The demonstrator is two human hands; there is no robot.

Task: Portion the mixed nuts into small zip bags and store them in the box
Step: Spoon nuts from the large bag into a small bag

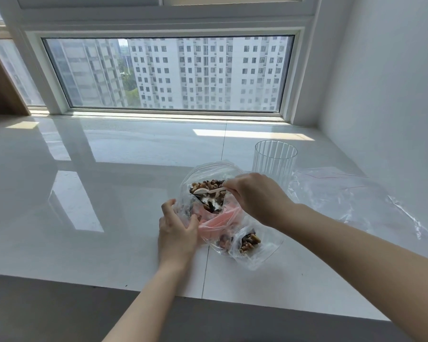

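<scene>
A person stands at a glossy white counter (104, 193) that runs under a wide window (168, 72), both bare forearms reaching in over it. The left hand (177, 233) curls its fingers and thumb round the near side of a big clear bag of mixed nuts (209, 191), bunching the plastic and holding its mouth open and upright. The right hand (253, 197) comes in from the other side, its fingers closed narrow in a pinch on the handle of a small white plastic spoon (208, 191). The spoon's bowl lies on top of the nuts inside the big bag (whether it carries any I cannot tell).

Just in front of the big bag, touching it, some pinkish plastic (214, 224) lies crumpled; what it belongs to is unclear. Beside that, towards the near edge of the counter, lie two small zip bags, one (253, 243) with a plain clump of walnuts and dark pieces in it, the other (224, 240) half hidden beneath the pink plastic and the first.

Behind the right hand stands a ribbed clear cup (274, 159), upright. To its right, more clear bags (351, 201) lie flat and spread out across the counter, one showing a thin red zip line.
</scene>
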